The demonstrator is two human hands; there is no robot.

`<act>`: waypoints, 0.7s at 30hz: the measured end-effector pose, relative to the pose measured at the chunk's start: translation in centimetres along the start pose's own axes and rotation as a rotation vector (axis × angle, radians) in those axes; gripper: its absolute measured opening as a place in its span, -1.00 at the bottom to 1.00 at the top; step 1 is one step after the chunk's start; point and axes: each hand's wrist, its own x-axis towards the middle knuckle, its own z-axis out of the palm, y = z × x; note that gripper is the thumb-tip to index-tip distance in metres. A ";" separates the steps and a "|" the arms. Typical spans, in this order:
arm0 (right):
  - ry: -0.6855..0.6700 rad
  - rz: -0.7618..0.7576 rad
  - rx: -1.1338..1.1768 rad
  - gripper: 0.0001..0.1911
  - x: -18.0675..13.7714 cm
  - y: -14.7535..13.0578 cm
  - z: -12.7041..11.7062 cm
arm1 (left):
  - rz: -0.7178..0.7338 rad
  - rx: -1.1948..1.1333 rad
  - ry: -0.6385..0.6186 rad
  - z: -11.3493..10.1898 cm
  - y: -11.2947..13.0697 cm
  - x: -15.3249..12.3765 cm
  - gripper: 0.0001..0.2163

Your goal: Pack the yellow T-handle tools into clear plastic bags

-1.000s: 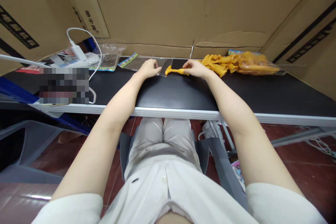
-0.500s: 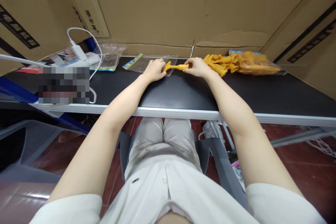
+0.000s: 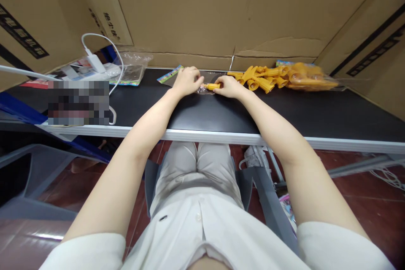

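In the head view my left hand is closed on the open end of a clear plastic bag with a colourful printed header. My right hand pinches a small yellow plastic toy piece by its right end. The piece's left end is at the bag's mouth, seemingly inside the film, partly hidden by glare and my left fingers. Just right of my right hand lies a pile of loose yellow plastic pieces.
A filled clear bag of yellow pieces lies farther right on the black tabletop. At left are another header bag, a white charger with its cable, and a blurred-out patch. Cardboard walls enclose the back and sides.
My right hand has moved left with the yellow piece, bringing it to the bag. The bag and its header have shifted slightly right under my left hand.
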 end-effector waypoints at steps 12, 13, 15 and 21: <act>-0.019 -0.005 0.063 -0.67 -0.3 -0.3 -0.6 | -0.846 -0.055 0.012 -3.7 -6.4 -0.9 -0.56; -0.011 -0.016 0.067 -0.67 -0.3 -0.4 -0.7 | -0.847 -0.063 0.021 -3.7 -6.3 -0.8 -0.57; 0.003 -0.036 0.077 -0.66 -0.3 -0.5 -0.7 | -0.832 -0.072 0.024 -3.6 -6.0 -0.6 -0.61; 0.051 0.052 0.115 -0.66 0.0 -0.4 -0.7 | -0.660 -0.262 -0.065 -2.3 -5.3 0.0 -0.67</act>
